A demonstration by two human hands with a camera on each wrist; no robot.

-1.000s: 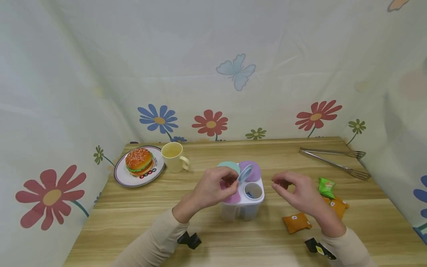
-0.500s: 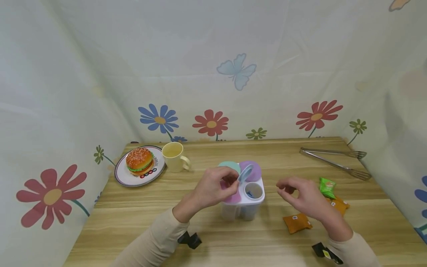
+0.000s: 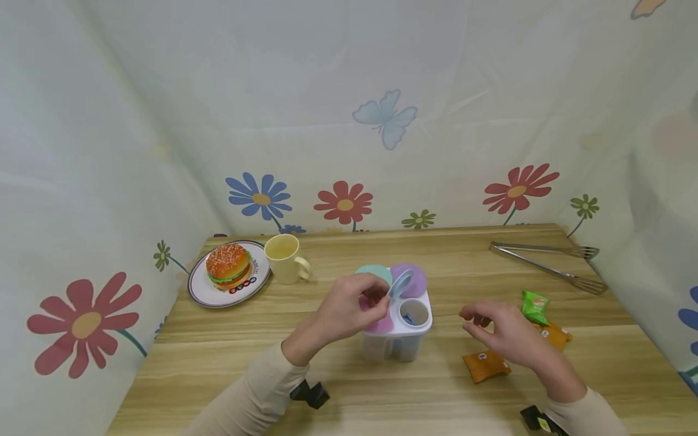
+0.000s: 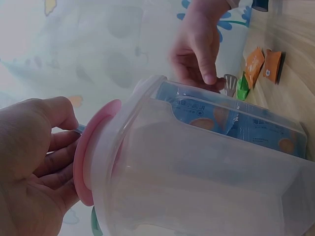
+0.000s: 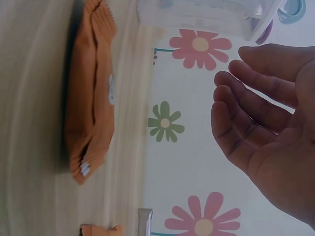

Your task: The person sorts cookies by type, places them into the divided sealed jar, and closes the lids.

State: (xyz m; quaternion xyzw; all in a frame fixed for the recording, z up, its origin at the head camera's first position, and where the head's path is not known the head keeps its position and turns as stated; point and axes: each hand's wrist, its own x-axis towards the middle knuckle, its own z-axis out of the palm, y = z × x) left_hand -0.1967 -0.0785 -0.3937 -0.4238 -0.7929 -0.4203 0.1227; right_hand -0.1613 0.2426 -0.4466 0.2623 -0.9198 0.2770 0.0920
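Observation:
In the head view my left hand (image 3: pixel 349 304) pinches a round light-blue lid (image 3: pixel 402 284), tilted up on a clear four-part box (image 3: pixel 400 346) with a white top. The opening (image 3: pixel 414 313) beside that lid is uncovered; teal, purple and pink lids cover the others. Blue snack packets (image 4: pixel 197 113) show through the box wall in the left wrist view. My right hand (image 3: pixel 507 333) hovers right of the box, its fingers loosely curved and holding nothing. Close under it lies an orange packet (image 3: pixel 486 366), seen near in the right wrist view.
Right of the right hand lie a green packet (image 3: pixel 535 306) and more orange packaging (image 3: pixel 557 335). Metal tongs (image 3: pixel 583 283) lie at the back right. A yellow mug (image 3: pixel 283 266) and a plate (image 3: pixel 209 297) bearing a burger (image 3: pixel 229 265) stand at the back left.
My right hand has drawn away from the box, to the right and toward me, nearer the orange packet. The left hand has stayed at the raised blue lid.

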